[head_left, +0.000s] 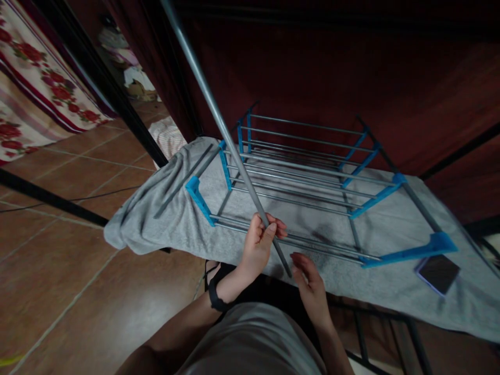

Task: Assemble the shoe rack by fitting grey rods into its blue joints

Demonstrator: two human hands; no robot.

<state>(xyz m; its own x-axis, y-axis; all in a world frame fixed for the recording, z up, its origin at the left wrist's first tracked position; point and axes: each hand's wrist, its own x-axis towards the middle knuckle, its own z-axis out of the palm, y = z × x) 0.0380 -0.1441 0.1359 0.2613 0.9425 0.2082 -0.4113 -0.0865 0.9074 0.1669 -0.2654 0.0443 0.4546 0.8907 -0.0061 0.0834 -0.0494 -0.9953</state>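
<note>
My left hand [261, 240] is closed round a long grey metal tube [219, 117], near its lower end. The tube slants up and to the left, out of the top of the view. Just right of the tube's lower tip, my right hand [310, 281] is apart from it, fingers loosely curved and holding nothing. Behind both hands stands a rack of thin metal rods [312, 172] joined by blue plastic brackets [410, 250]. At its left lies a shorter loose grey tube [183, 182].
A grey cloth [164, 229] covers the surface under the rack. A phone [438, 273] lies at the right by a blue bracket. Black metal bars [117, 99] stand at the left, over a tiled floor [70, 291]. A dark red panel [320, 73] rises behind.
</note>
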